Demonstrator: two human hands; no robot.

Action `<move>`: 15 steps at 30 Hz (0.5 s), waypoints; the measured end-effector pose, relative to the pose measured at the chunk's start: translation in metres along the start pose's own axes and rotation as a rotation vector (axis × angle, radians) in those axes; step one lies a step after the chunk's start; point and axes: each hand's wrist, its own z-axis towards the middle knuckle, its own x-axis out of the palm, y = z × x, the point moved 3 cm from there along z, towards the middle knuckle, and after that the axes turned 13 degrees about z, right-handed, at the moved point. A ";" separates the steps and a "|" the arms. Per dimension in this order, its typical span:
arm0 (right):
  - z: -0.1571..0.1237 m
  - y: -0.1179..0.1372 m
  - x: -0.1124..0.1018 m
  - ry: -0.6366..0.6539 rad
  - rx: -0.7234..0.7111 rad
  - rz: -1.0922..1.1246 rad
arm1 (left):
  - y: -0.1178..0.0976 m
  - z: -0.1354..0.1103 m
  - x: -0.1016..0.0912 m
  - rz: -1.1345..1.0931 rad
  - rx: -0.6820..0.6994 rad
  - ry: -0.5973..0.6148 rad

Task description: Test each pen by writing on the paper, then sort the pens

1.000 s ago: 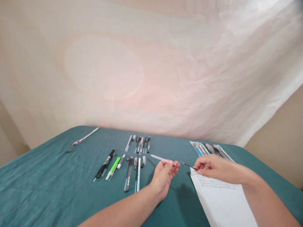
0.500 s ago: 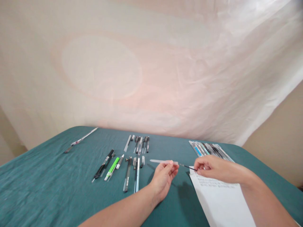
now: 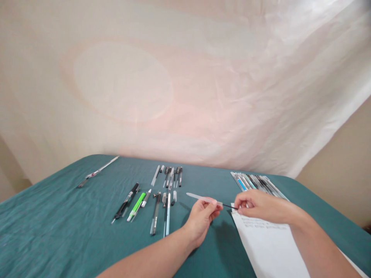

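Between finger and thumb, my left hand [image 3: 202, 220] pinches a translucent white pen barrel [image 3: 197, 197], its narrow end pointing left. My right hand [image 3: 251, 202] is closed on the rear of a thin black pen refill [image 3: 230, 207]. The refill's front end meets the open right end of the barrel and appears to be inside it. Under my right hand and forearm lies a white paper sheet [image 3: 269, 247] with lines of handwriting near its top.
Rows of pen parts and caps lie left of my hands, among them a lime-green pen [image 3: 136, 206], a black pen [image 3: 126, 202] and a pale blue pen [image 3: 168, 214]. Several pens [image 3: 257, 182] are lined up behind my right hand. A long clear pen [image 3: 100, 171] rests far left.
The gap between refill and barrel has closed; the refill's tip has gone into the barrel's end. The barrel now slants more, its right end lower. My right hand has shifted slightly left.
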 end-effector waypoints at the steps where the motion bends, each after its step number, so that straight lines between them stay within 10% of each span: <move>1: 0.001 0.001 0.001 -0.011 -0.007 -0.007 | 0.000 0.000 0.000 0.001 -0.001 0.001; 15: -0.001 0.046 0.004 -0.480 -0.261 -0.064 | -0.002 -0.002 0.004 -0.210 -0.122 0.131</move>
